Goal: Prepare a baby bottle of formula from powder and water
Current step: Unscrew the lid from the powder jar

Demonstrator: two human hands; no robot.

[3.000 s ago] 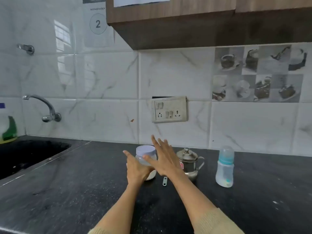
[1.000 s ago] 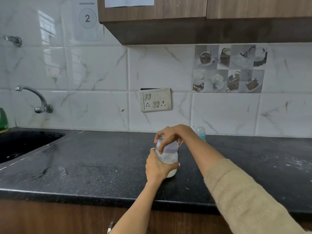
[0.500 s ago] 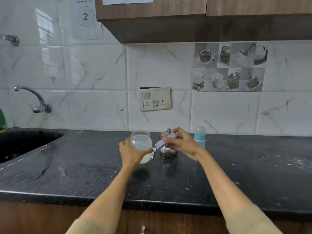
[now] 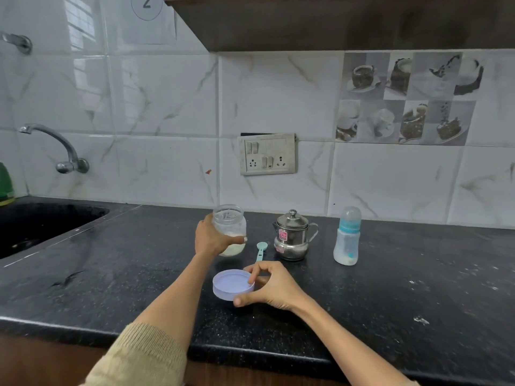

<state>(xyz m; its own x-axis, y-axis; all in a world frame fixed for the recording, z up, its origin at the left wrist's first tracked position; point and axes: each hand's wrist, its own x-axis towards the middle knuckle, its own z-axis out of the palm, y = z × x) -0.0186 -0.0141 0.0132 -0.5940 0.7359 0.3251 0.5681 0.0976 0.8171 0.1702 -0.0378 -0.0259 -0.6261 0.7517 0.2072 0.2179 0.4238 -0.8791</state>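
Now the black speckled stone surface (image 4: 390, 302) runs across the whole view, with a dark sink (image 4: 41, 224) set into it at the far left under a curved metal tap (image 4: 53, 146). On it, toward the tiled wall, stand three upright things in a row. The small steel lidded pot with a handle and red label (image 4: 292, 236) is in the middle. To its right, apart from it, the clear plastic baby bottle with a teal collar and domed cap (image 4: 347, 236) stands with its long axis vertical, cap upward. To the pot's left, the clear open-mouthed jar with pale powder in its bottom (image 4: 230, 229) is also upright, mouth up.

The left hand (image 4: 211, 238) reaches forward with the forearm stretched out, a beige knitted sleeve at the elbow; its grip is wrapped around the jar's side, thumb across the front.

The right hand (image 4: 271, 285) lies nearer the front edge, wrist bent inward, its grip pinching the round lilac jar lid (image 4: 232, 284) between thumb and curled fingers. The lid lies flat with its hollow side up, at or on the surface.

Between jar and pot, a small teal plastic scoop (image 4: 261, 250) lies flat, bowl toward the wall, handle toward the person.
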